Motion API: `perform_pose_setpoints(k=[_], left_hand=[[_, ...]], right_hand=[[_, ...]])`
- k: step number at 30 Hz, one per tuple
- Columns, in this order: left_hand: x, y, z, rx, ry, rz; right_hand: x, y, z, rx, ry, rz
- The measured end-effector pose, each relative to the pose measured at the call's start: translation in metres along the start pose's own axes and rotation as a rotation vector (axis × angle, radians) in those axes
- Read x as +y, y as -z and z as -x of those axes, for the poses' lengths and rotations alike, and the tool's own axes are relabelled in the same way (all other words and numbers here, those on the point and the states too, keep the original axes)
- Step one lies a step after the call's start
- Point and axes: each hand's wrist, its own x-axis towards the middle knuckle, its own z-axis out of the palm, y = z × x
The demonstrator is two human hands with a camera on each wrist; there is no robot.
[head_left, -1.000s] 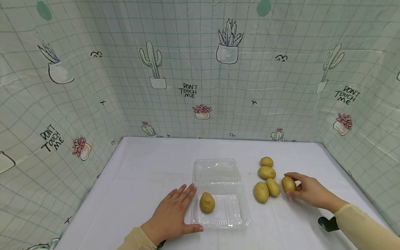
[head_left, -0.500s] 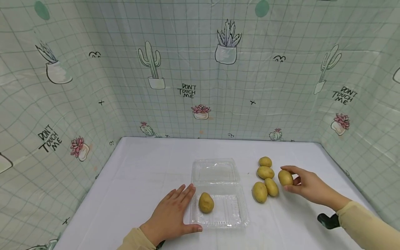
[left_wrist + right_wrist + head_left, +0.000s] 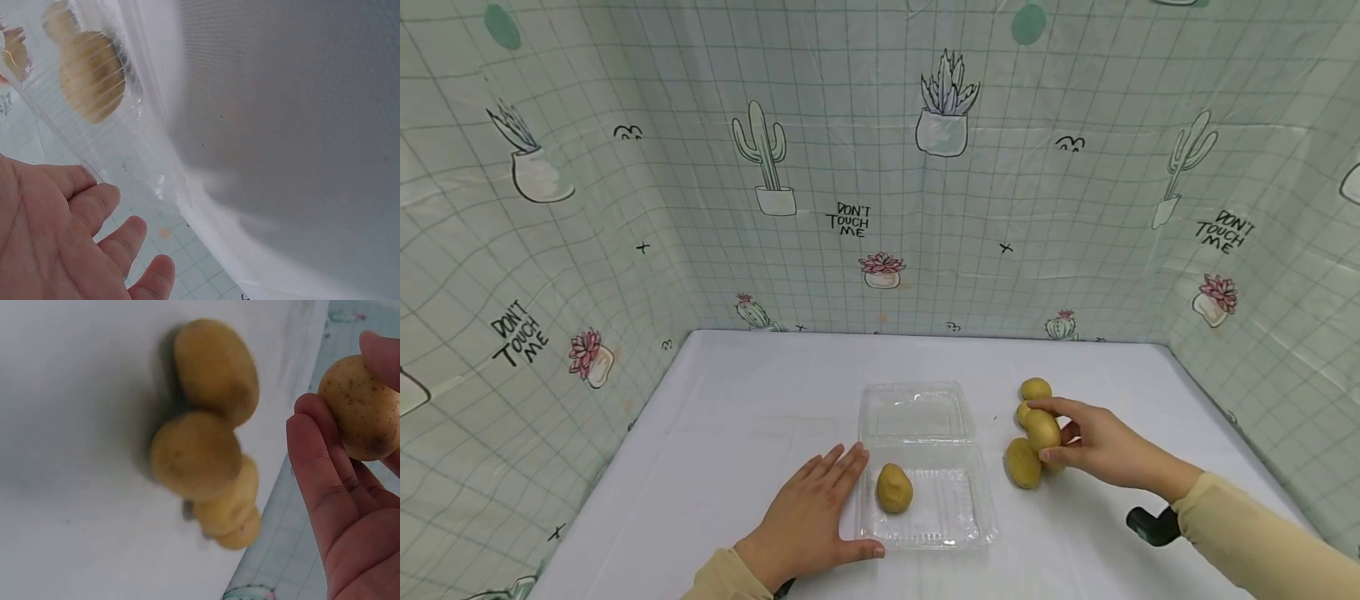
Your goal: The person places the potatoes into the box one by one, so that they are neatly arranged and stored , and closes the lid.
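Note:
A potato (image 3: pixel 1042 431) is pinched between the thumb and fingers of my right hand (image 3: pixel 1097 442), raised above several other potatoes; the right wrist view shows the held potato (image 3: pixel 362 409) clear of the cloth. Beneath it, one potato (image 3: pixel 1023 463) lies nearest me and another (image 3: pixel 1036 388) farthest away, with the ones between partly covered. My left hand (image 3: pixel 812 517) lies flat with straight fingers at the left edge of a clear plastic clamshell box (image 3: pixel 940 525), whose lid is folded back. Inside the box's base sits one potato (image 3: pixel 894 488), seen through the wall in the left wrist view.
A white cloth covers the table (image 3: pixel 737 400). Behind and at both sides hangs a green gridded curtain (image 3: pixel 820 275) printed with cacti. The box lid (image 3: pixel 917 411) lies open toward the back.
My right hand has lifted the potato off the table and carried it left, over the other potatoes. My left hand stays at the box.

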Motion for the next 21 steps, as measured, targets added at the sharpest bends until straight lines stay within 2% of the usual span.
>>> perform_pose_setpoints(k=[8,14,21], left_hand=[[0.001,0.000,0.000,-0.001,0.002,0.006],[0.001,0.001,0.000,-0.004,0.006,0.004],[0.002,0.002,0.000,-0.028,0.015,0.005]], right_hand=[[-0.025,-0.023,-0.020,-0.091,0.081,-0.044],[-0.040,-0.046,-0.038,-0.168,0.102,-0.018],[-0.052,-0.066,-0.049,-0.231,0.138,0.002]])
